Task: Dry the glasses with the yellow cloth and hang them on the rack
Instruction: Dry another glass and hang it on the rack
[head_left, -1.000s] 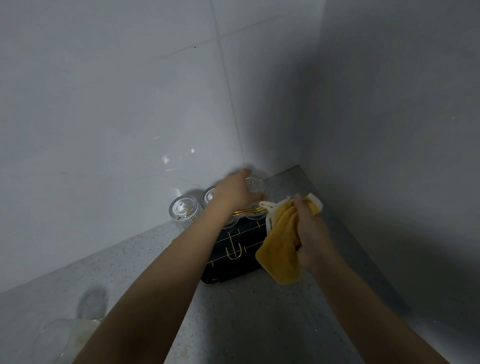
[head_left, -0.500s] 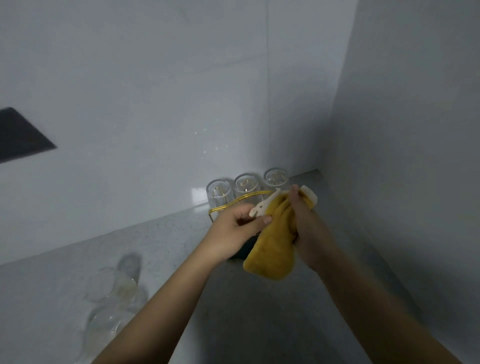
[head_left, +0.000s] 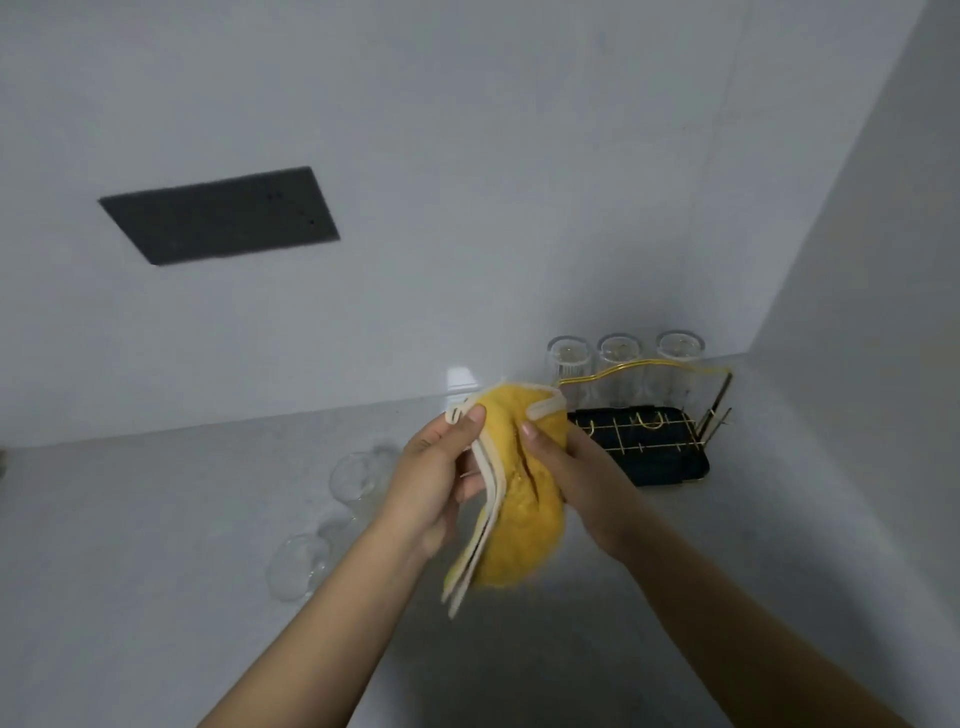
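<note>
Left hand (head_left: 434, 480) and right hand (head_left: 576, 475) both pinching yellow cloth (head_left: 511, 499) at frame centre, three glasses (head_left: 621, 366) upturned on rack (head_left: 649, 441) right of centre, two glasses (head_left: 332, 519) on counter (head_left: 130, 519) lower left

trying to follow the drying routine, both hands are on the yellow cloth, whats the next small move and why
Probably free the left hand and reach for a glass on the counter. Three glasses already stand on the rack, both hands hold only the yellow cloth, and at least two glasses lie waiting to the left.

Head cam, fwd-down, close on counter (head_left: 156, 545)
</note>
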